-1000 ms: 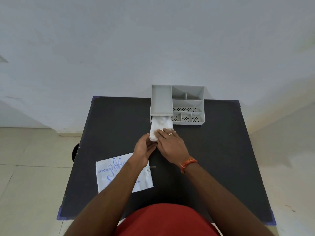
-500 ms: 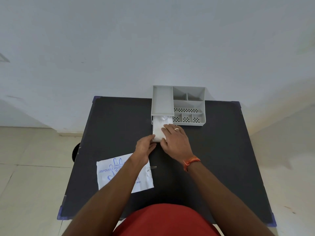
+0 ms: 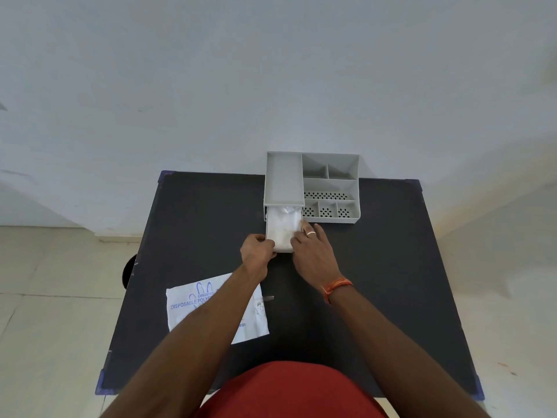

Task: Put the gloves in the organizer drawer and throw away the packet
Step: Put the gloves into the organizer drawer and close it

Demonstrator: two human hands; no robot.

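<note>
A grey plastic organizer (image 3: 330,185) stands at the far edge of the black table (image 3: 376,282). Its drawer (image 3: 270,233) is pulled out toward me at the organizer's left side. Crumpled clear-white gloves (image 3: 283,226) lie inside the drawer. My left hand (image 3: 257,251) grips the drawer's front left corner. My right hand (image 3: 312,250) rests fingers-flat on the gloves at the drawer's right side, pressing them down. The empty white packet (image 3: 187,306) with blue print lies flat on the table near me at the left, partly hidden under my left forearm.
A white wall rises right behind the table. Tiled floor shows on both sides, and a dark round object (image 3: 128,271) sits on the floor by the table's left edge. Blue caps (image 3: 417,184) cover the table corners.
The gloves have gone from bunched at the drawer's front to lying inside it. My right hand moved forward over them. My left hand shifted to the drawer's front left corner.
</note>
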